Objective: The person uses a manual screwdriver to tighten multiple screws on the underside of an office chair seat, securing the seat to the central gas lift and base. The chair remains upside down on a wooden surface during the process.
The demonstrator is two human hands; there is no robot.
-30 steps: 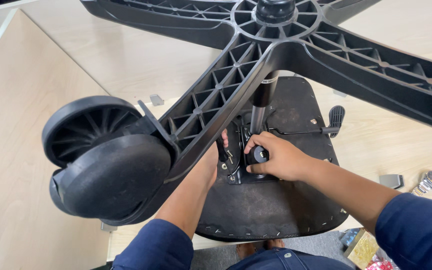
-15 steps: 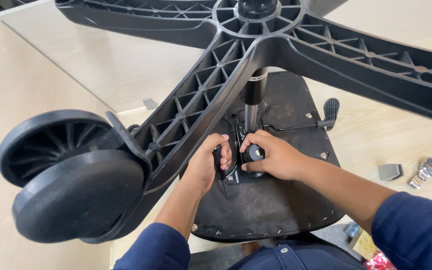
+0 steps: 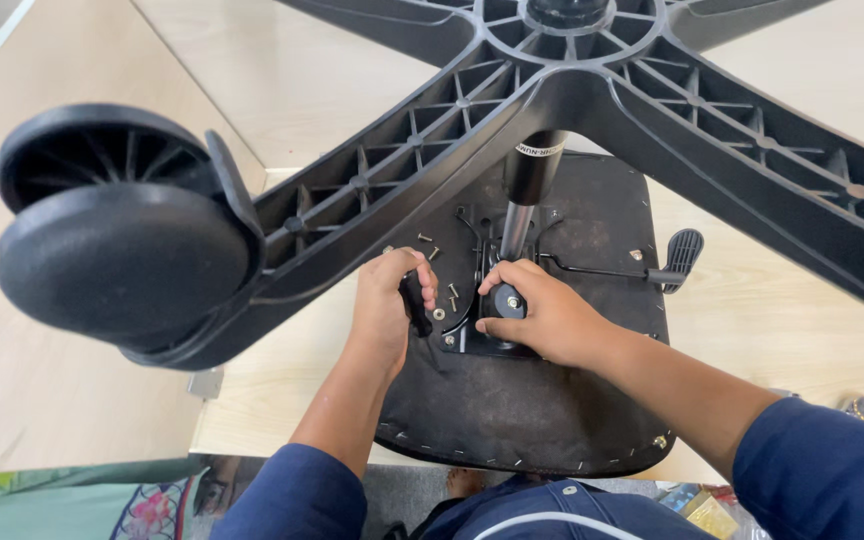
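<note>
An office chair lies upside down on a pale wooden table [image 3: 282, 90]. Its black star base [image 3: 572, 70] and a caster wheel [image 3: 122, 240] loom close to the camera. The gas cylinder [image 3: 524, 190] runs down to a black metal mechanism plate [image 3: 472, 325] bolted to the seat underside [image 3: 512, 410]. My left hand [image 3: 392, 300] is closed around a black tool handle [image 3: 414, 300] beside the plate. On the round black knob [image 3: 508, 302] of the plate my right hand [image 3: 542, 315] is clasped. Several loose screws [image 3: 437, 252] rest on the seat underside.
A black height lever with a paddle end [image 3: 682, 252] sticks out to the right of the mechanism. A small metal part [image 3: 204, 383] lies at the table edge on the left. Colourful items [image 3: 697, 510] sit on the floor below.
The view has shifted, so the caster and base sit higher and further left. My left hand has come out from behind the base leg and now grips the tool handle beside the plate.
</note>
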